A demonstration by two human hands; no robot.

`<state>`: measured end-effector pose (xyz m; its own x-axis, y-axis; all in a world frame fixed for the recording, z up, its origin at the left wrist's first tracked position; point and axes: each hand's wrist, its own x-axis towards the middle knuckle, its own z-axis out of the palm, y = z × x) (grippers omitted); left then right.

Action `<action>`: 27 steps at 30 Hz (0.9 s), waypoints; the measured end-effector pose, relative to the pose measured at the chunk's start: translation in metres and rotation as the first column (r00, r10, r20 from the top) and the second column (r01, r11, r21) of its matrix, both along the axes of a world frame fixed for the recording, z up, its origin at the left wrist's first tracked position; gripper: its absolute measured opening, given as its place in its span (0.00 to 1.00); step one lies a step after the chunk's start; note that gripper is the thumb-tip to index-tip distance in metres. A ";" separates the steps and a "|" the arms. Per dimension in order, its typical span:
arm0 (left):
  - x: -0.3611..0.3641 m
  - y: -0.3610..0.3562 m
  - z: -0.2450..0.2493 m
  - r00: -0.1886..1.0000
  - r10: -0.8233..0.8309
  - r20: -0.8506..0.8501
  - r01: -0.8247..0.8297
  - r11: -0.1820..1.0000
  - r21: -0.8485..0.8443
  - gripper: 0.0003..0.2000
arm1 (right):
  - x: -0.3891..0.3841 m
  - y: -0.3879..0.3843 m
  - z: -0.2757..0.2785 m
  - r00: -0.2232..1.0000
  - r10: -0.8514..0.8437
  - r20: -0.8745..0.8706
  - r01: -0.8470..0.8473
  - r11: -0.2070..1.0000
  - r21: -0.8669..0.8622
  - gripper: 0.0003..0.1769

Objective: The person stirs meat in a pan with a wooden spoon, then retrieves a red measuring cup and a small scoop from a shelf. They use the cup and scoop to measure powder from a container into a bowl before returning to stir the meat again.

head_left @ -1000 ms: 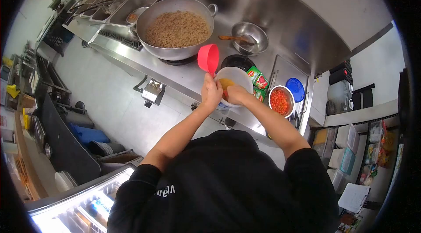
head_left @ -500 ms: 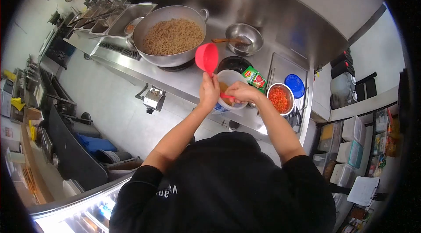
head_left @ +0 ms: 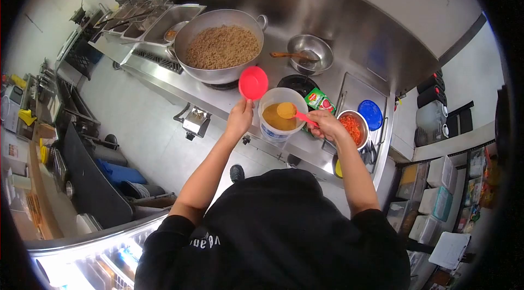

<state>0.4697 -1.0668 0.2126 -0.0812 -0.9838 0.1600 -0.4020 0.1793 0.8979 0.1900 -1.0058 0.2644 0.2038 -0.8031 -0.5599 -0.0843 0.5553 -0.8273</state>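
My left hand (head_left: 239,119) is closed on the handle of a pink measuring cup (head_left: 254,83), whose bowl looks bare inside. In my right hand (head_left: 326,125) is a pink measuring spoon (head_left: 302,117), heaped with yellow-brown powder (head_left: 286,110). The spoon hovers over a clear plastic tub (head_left: 274,136) with more of that powder in it. Left of the tub, the measuring cup is held beside its rim. Behind the tub lies a green packet (head_left: 319,100) on a black pan (head_left: 292,81).
A big pot (head_left: 218,75) of cooked mince stands on the stove at back left. Further right are a steel bowl (head_left: 310,44) with a wooden spatula (head_left: 289,55), a pot of chopped red pieces (head_left: 351,128) and a blue lid (head_left: 370,114).
The spoon has come up out of the tub with a heap of powder. My left hand has moved left and lower with the measuring cup, away from over the tub.
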 end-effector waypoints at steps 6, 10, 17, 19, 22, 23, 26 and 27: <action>-0.003 0.042 0.043 0.979 -0.118 -0.166 0.184 0.861 0.474 0.15 | 0.008 0.020 0.054 0.988 -0.113 0.102 0.121 0.990 -0.074 0.15; -0.017 0.048 0.048 0.963 -0.162 -0.214 0.254 0.805 0.536 0.15 | 0.020 0.016 0.032 0.962 -0.049 -0.267 -0.078 0.893 -0.444 0.11; -0.024 0.045 0.041 0.962 -0.231 -0.147 0.274 0.819 0.504 0.16 | 0.073 0.038 0.004 0.382 -0.340 -0.860 -0.657 0.555 -0.511 0.26; -0.023 0.042 0.029 0.960 -0.220 -0.171 0.277 0.816 0.507 0.16 | 0.073 0.040 0.012 0.389 -0.373 -0.842 -0.651 0.535 -0.538 0.25; -0.019 0.040 0.024 0.959 -0.218 -0.184 0.282 0.812 0.511 0.16 | 0.063 0.040 0.039 0.473 -0.328 -0.818 -0.565 0.600 -0.567 0.21; -0.017 0.039 0.024 0.961 -0.216 -0.174 0.276 0.813 0.513 0.16 | 0.057 0.039 0.046 0.573 -0.321 -0.754 -0.480 0.614 -0.627 0.19; -0.008 0.033 0.012 0.963 -0.240 -0.121 0.269 0.845 0.463 0.16 | 0.045 0.041 0.076 0.658 -0.330 -0.677 -0.345 0.667 -0.660 0.14; -0.004 0.032 0.013 0.963 -0.240 -0.121 0.269 0.845 0.463 0.16 | 0.041 0.041 0.081 0.652 -0.345 -0.675 -0.295 0.705 -0.645 0.12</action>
